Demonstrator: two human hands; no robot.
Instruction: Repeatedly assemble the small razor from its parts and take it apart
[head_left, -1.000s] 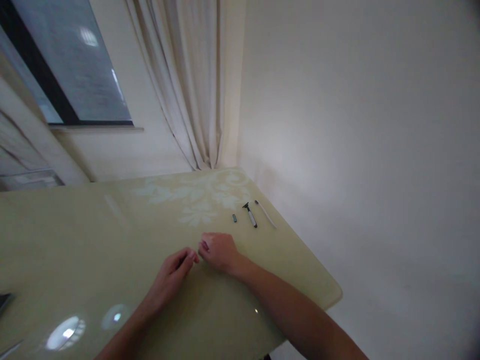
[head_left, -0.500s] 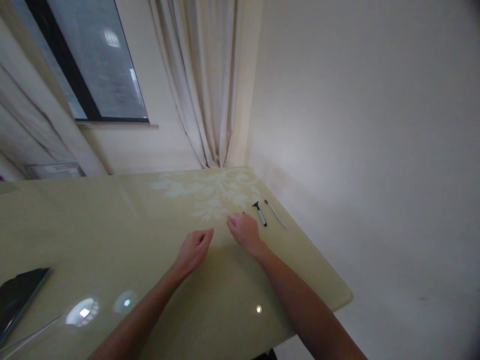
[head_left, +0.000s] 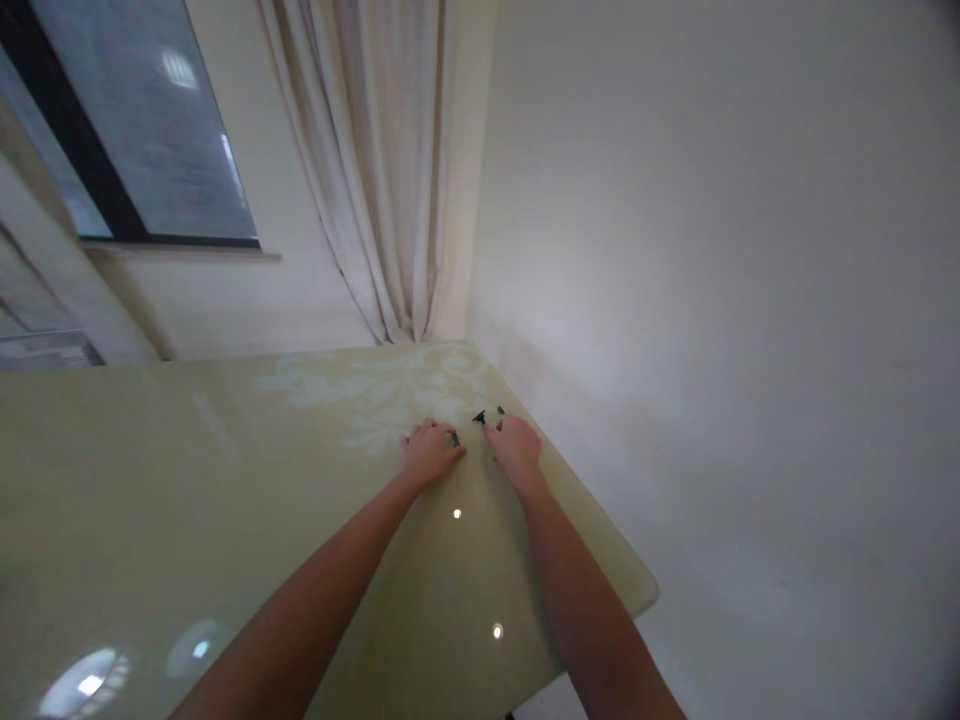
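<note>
My left hand (head_left: 430, 455) is on the tabletop, its thumb and fingers closed around a small dark object (head_left: 454, 439) that is too small to name. Just to the right, my right hand (head_left: 517, 448) has its fingers curled at the razor (head_left: 480, 417); the black head shows beyond the fingertips and the handle is hidden by the hand. Behind that hand, the dark tip of a thin white stick-like item (head_left: 501, 410) shows, the rest of it covered.
The pale yellow-green table (head_left: 300, 500) has a white floral pattern at its far corner. A wall (head_left: 712, 350) runs along its right edge. Curtains (head_left: 375, 180) and a window (head_left: 150, 130) stand behind it.
Both hands have moved from loose fists near the table's middle to the small items: the left to the small dark object, the right over the razor. The view has shifted right.
</note>
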